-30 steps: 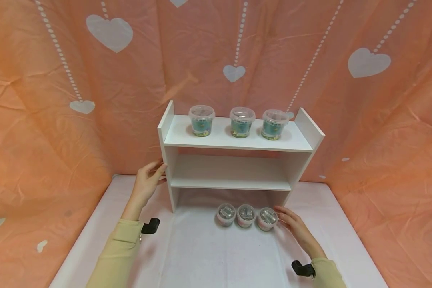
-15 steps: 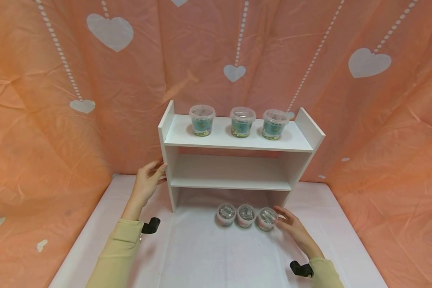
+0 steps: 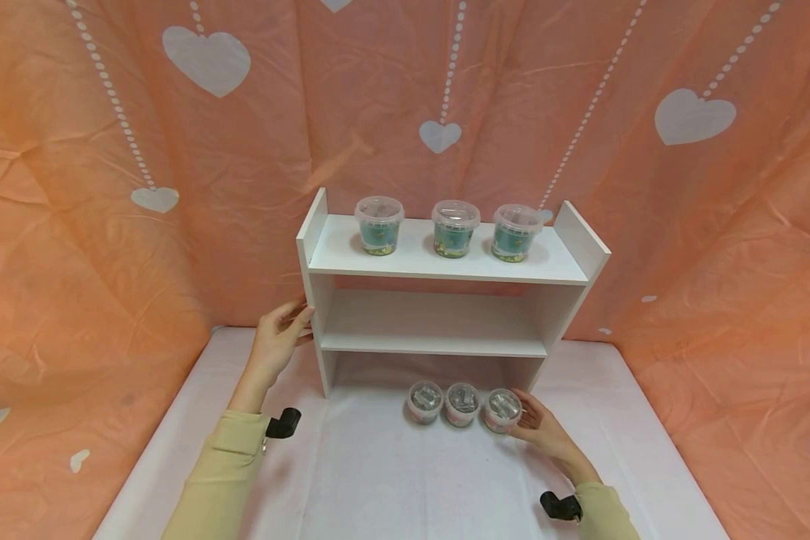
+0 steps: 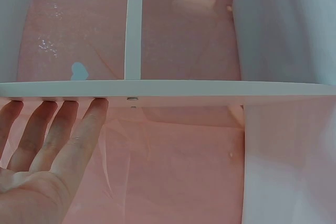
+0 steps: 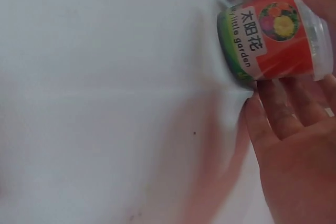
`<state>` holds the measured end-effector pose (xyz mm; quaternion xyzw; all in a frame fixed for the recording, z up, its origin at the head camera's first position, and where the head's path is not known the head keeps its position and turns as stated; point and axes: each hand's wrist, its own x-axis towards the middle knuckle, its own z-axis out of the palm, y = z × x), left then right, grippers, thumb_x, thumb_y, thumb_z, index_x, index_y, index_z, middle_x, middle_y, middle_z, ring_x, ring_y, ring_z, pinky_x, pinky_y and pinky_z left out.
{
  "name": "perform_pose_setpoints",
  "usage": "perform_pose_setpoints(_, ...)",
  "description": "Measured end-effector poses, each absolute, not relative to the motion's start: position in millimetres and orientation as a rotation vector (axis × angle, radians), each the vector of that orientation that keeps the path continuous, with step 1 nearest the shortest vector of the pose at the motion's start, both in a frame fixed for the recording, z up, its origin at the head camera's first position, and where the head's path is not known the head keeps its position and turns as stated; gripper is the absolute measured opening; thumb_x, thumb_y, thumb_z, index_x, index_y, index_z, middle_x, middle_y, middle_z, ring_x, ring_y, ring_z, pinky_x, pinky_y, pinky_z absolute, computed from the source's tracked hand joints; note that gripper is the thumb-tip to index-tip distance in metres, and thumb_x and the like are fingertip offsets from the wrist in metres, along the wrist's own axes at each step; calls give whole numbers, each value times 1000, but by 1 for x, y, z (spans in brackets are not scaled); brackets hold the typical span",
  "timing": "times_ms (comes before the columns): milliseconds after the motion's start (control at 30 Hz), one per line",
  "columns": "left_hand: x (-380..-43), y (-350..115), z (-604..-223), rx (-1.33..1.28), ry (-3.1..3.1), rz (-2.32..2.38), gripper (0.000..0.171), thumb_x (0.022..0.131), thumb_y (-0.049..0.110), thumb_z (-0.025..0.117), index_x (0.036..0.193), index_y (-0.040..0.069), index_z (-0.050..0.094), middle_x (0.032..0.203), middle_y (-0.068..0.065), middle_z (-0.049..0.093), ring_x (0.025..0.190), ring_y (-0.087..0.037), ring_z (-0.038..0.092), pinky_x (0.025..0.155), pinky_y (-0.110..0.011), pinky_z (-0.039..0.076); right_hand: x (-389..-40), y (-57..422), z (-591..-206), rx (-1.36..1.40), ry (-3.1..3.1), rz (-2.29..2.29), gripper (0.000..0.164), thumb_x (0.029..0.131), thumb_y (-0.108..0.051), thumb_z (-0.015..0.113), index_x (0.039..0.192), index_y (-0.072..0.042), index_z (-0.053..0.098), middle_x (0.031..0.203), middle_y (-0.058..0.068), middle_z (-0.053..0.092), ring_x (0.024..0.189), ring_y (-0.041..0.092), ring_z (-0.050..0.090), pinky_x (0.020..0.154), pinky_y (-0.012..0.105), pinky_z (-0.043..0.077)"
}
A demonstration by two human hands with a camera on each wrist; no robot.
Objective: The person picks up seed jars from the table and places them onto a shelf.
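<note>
A white shelf unit (image 3: 432, 324) stands on the table. Against its left side panel (image 4: 199, 88), my left hand (image 3: 274, 346) rests its fingertips with the fingers nearly straight. In front of the unit, three small lidded plastic tubs sit in a row: a left tub (image 3: 424, 402), a middle tub (image 3: 462, 405) and a right tub (image 3: 502, 409). My right hand (image 3: 550, 435) holds the right tub between thumb and fingers. The right wrist view shows that tub's red label (image 5: 273, 35) with flower pictures and "little garden"; its thumb side is partly cut off.
Three clear-lidded tubs with blue-green labels stand on the top board: one at left (image 3: 379, 232), one mid-board (image 3: 452, 235), one at right (image 3: 512, 238). Behind hangs an orange curtain (image 3: 351, 90) with white hearts. A pale cloth (image 3: 391, 487) covers the table.
My right hand has moved slightly left and its thumb has come round the front of the right tub. The left hand and the tubs have stayed in place.
</note>
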<state>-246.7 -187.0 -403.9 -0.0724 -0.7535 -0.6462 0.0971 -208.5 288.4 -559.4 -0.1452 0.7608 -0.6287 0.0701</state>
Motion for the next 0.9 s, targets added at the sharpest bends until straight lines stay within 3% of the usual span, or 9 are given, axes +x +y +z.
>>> perform_pose_setpoints(200,-246,-187,-403,-211,-2237,-1909,56,97,30,57,141,-3,44,128,-26,53,103,-39,59,86,-45,53,-209,286,-560,-387,2356,-1864,77,79,6,73,143,10,30,137,32,41,115,7,49,95,14,39)
perform_pose_setpoints(467,-246,-187,-403,-213,-2238,-1913,55,98,30,56,141,-2,44,129,-25,53,102,-36,60,86,-46,53,-211,285,-563,-361,2388,-1874,73,79,6,74,140,10,35,133,32,46,110,2,50,92,15,42)
perform_pose_setpoints(600,-245,-187,-403,-214,-2232,-1915,55,98,29,57,141,-2,44,129,-25,53,102,-36,60,86,-46,53,-211,284,-562,-343,2406,-1861,72,79,5,74,140,9,36,132,30,47,110,5,52,91,15,43)
perform_pose_setpoints(900,-244,-187,-401,-211,-2224,-1919,54,97,28,58,141,-2,44,128,-25,53,94,-19,62,86,-47,52,-207,282,-559,-279,2461,-1869,68,76,6,76,135,9,41,122,26,53,99,8,57,83,19,50)
